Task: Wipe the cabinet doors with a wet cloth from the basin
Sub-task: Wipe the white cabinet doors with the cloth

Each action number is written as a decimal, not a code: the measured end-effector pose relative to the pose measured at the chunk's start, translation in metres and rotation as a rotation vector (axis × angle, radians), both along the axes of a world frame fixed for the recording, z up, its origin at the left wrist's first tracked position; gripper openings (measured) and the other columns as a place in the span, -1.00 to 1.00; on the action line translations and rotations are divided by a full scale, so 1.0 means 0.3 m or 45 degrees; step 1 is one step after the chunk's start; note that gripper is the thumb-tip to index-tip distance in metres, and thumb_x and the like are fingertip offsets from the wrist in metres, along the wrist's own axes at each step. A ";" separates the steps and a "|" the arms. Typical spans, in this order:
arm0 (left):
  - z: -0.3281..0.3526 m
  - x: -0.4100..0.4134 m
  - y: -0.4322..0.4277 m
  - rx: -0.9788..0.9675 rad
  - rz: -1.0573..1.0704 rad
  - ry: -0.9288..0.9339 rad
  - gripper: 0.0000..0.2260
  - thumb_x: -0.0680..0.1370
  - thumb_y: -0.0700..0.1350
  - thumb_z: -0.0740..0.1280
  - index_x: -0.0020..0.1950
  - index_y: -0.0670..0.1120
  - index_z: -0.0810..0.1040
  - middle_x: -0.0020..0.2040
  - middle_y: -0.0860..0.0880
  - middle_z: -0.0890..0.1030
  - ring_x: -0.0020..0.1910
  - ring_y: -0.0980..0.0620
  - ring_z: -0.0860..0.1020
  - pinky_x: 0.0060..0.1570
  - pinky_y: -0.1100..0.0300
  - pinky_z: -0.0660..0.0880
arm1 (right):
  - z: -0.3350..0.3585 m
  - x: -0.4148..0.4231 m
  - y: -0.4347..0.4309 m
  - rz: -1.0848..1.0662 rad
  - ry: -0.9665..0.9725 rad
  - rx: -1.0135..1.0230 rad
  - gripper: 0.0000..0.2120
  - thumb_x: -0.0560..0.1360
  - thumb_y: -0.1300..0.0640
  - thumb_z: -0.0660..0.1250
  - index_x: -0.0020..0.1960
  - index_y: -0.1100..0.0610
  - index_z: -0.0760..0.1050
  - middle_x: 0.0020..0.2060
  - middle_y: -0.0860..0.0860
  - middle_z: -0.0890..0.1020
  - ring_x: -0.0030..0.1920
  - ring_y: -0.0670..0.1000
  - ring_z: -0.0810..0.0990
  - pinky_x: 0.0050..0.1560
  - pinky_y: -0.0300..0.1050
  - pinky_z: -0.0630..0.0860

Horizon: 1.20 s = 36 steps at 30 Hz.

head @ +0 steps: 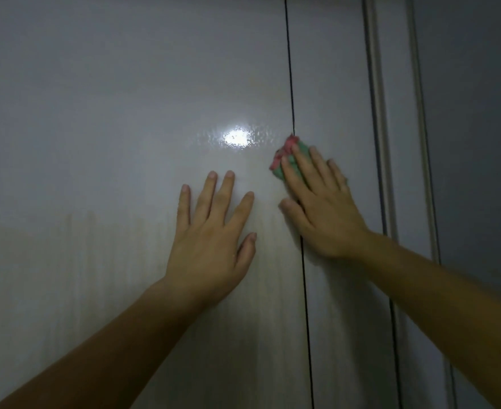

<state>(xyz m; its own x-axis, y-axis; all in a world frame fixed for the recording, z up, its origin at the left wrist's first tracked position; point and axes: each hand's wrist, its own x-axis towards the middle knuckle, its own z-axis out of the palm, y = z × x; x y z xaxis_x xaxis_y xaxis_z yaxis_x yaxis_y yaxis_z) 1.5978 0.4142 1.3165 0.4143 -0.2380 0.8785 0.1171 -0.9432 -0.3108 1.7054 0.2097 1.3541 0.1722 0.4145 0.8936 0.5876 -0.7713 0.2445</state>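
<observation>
Two pale glossy cabinet doors fill the view, the left door [110, 143] and the right door [331, 84], split by a thin dark vertical gap. My left hand [210, 240] lies flat on the left door with its fingers spread and straight. My right hand [323, 202] presses a small green and pink cloth [284, 156] against the doors right at the gap; straight fingers cover most of the cloth. A bright light reflects off a wet-looking patch of the left door, just left of the cloth.
A vertical frame strip [379, 143] runs down the right side of the right door. Beyond it is a darker grey panel or wall [473, 128]. Faint streaks mark the lower half of the left door.
</observation>
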 end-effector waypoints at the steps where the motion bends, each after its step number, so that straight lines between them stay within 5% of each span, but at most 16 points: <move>1: -0.002 0.006 -0.004 -0.001 0.015 -0.006 -0.41 0.67 0.21 -0.07 0.68 0.03 0.05 0.69 -0.11 -0.12 0.66 -0.13 -0.21 0.58 -0.31 -0.12 | 0.052 0.021 -0.033 -0.006 0.000 0.016 -0.38 0.67 -0.24 -0.21 0.61 -0.07 -0.38 0.64 0.01 -0.27 0.62 0.03 -0.34 0.60 0.12 -0.32; 5: -0.016 0.028 -0.025 -0.027 0.041 -0.055 -0.41 0.66 0.20 -0.06 0.65 -0.02 0.14 0.68 -0.15 -0.05 0.66 -0.18 -0.15 0.56 -0.35 -0.10 | 0.291 0.063 -0.101 0.015 0.119 0.291 -0.34 0.67 -0.23 -0.18 0.65 0.02 -0.29 0.65 0.06 -0.24 0.63 0.09 -0.29 0.61 0.20 -0.27; 11: -0.026 0.052 -0.052 -0.074 0.078 -0.092 -0.42 0.67 0.20 -0.03 0.65 -0.02 0.13 0.68 -0.15 -0.06 0.66 -0.18 -0.17 0.56 -0.35 -0.14 | 0.008 0.032 -0.041 0.004 0.015 0.150 -0.36 0.69 -0.19 -0.11 0.65 -0.01 -0.28 0.65 0.02 -0.23 0.63 0.07 -0.31 0.60 0.12 -0.32; 17: -0.031 0.046 -0.063 -0.093 0.067 -0.095 -0.39 0.67 0.21 -0.05 0.66 -0.05 0.10 0.68 -0.15 -0.10 0.66 -0.15 -0.20 0.56 -0.31 -0.20 | 0.181 0.077 -0.114 0.081 0.145 0.387 -0.34 0.69 -0.22 -0.15 0.66 0.04 -0.30 0.65 0.06 -0.25 0.63 0.10 -0.30 0.58 0.13 -0.34; 23: -0.098 0.076 -0.127 0.080 0.003 -0.055 -0.40 0.67 0.19 -0.03 0.66 -0.06 0.16 0.68 -0.16 -0.02 0.66 -0.16 -0.10 0.57 -0.30 -0.13 | -0.201 0.047 -0.104 0.019 0.172 0.293 -0.34 0.70 -0.20 -0.10 0.64 -0.02 -0.37 0.62 -0.01 -0.35 0.61 0.02 -0.39 0.58 0.11 -0.36; 29: -0.104 0.092 -0.124 0.124 0.024 -0.088 -0.41 0.66 0.17 0.00 0.65 -0.06 0.18 0.67 -0.19 0.03 0.66 -0.20 -0.06 0.57 -0.31 -0.09 | -0.055 0.089 -0.157 0.071 0.218 0.388 -0.34 0.69 -0.22 -0.14 0.64 -0.01 -0.35 0.63 0.01 -0.32 0.62 0.06 -0.35 0.60 0.13 -0.32; 36: -0.105 0.095 -0.125 0.133 0.017 -0.087 -0.42 0.66 0.15 0.01 0.65 -0.06 0.18 0.67 -0.19 0.03 0.66 -0.20 -0.06 0.57 -0.33 -0.07 | -0.412 0.026 -0.076 0.006 0.220 0.261 -0.33 0.68 -0.19 -0.12 0.65 0.02 -0.32 0.63 0.03 -0.31 0.62 0.07 -0.35 0.61 0.21 -0.24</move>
